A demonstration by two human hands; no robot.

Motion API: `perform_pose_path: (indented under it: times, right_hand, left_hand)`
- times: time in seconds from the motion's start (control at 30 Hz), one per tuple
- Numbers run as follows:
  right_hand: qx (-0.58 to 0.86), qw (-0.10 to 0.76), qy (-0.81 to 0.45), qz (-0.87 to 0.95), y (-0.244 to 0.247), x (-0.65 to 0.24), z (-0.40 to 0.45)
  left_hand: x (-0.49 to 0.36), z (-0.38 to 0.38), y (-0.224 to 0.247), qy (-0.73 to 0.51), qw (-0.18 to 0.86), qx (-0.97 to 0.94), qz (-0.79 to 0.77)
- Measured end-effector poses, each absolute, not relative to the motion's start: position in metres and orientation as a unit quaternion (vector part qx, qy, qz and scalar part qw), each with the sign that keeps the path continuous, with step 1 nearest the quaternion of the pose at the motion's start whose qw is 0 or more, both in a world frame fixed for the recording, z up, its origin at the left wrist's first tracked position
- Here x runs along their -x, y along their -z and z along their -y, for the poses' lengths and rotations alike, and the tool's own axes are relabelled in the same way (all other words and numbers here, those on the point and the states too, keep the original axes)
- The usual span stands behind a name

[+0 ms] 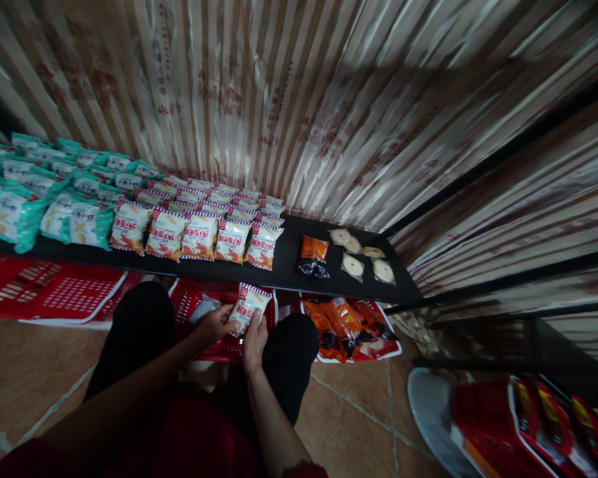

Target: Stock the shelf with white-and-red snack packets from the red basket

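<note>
Between both hands is a white snack bag (250, 308) with red print and a striped top edge, held above a red basket (182, 312). My left hand (216, 325) grips its left side, and my right hand (256, 337) has hold of its lower right side. Matching snack bags (166, 234) stand in rows on the black shelf (292, 262) just beyond. To their left, several teal bags (14, 214) are lined up. An orange and black packet (313, 255) lies further right, beside several round pale packets (352, 266).
Under the shelf, a red basket (54, 292) sits at the left, and orange packets (343, 321) fill another at the right. A red crate (483, 411) is at the lower right. Striped curtain (219, 86) hangs behind; black bars (503, 146) cross the right side.
</note>
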State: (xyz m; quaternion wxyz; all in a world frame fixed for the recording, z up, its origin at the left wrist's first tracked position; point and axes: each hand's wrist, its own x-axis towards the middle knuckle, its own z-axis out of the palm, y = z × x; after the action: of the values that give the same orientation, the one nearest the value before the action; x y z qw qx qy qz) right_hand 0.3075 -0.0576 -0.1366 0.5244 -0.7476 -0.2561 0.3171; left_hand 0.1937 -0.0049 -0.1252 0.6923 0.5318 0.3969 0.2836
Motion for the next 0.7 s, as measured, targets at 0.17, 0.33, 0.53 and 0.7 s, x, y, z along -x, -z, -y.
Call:
perform_pose_path:
  times: [0.17,0.33,0.53,0.7]
  right_hand:
    - [0.727,0.549,-0.324,0.257,0.130,-0.311,0.057]
    - [0.710,0.570,-0.305,0.279,0.126,-0.317,0.056]
    - [0.696,0.565,-0.307,0.319,0.109,-0.325,0.053]
    - [0.685,0.567,-0.305,0.341,0.091,-0.329,0.047]
  left_hand:
    - [-0.199,0.004,0.130,-0.304,0.703,-0.514,-0.386]
    - [-0.205,0.003,0.129,-0.322,0.697,-0.516,-0.381]
    - [-0.213,-0.004,0.125,-0.333,0.660,-0.552,-0.386]
    - [-0.219,-0.011,0.125,-0.334,0.619,-0.591,-0.394]
